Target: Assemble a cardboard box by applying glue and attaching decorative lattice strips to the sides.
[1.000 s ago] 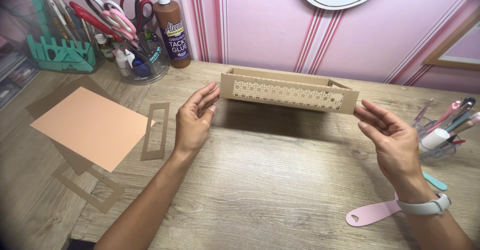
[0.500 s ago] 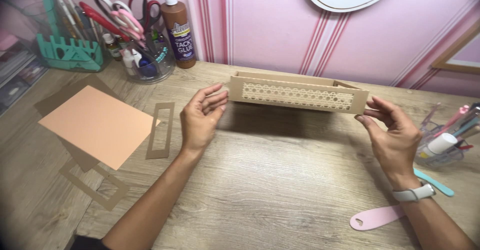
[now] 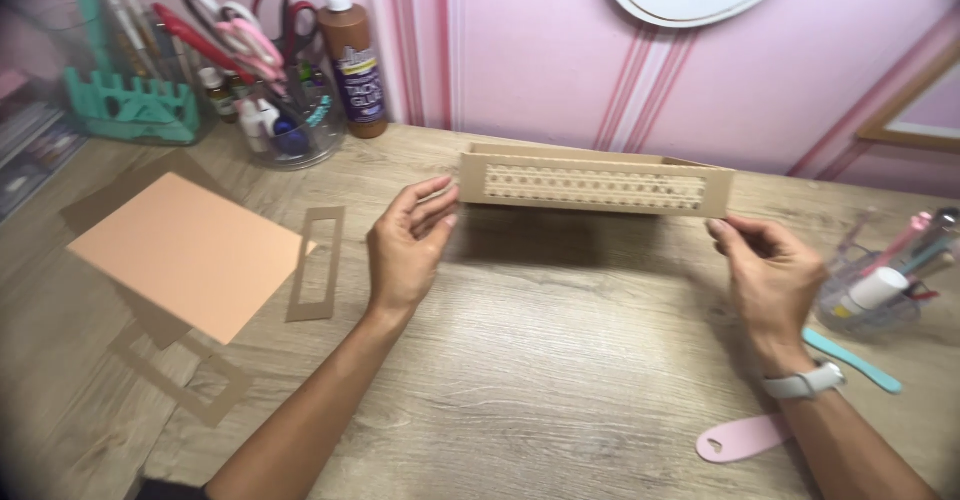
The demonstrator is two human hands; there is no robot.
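A shallow tan cardboard tray (image 3: 595,186) with a lattice-patterned front panel is lifted a little above the wooden table (image 3: 560,360). My left hand (image 3: 408,245) touches its left end with the fingertips. At the tray's right end, my right hand (image 3: 768,272) pinches the lower corner; a white watch sits on that wrist. The tray is level, its long side facing me, and its shadow falls on the table under it.
A peach paper sheet (image 3: 190,252) and brown card frames (image 3: 318,263) lie at left. Behind them are a clear cup of scissors (image 3: 280,110), a brown glue bottle (image 3: 352,60) and a teal organiser (image 3: 130,105). A cup of pens (image 3: 880,290), a teal tool (image 3: 850,360) and a pink tool (image 3: 742,438) sit at right.
The tray stays held between both hands. My right hand shifted from an open palm beside the tray's end to pinching its corner, and the view shifted slightly.
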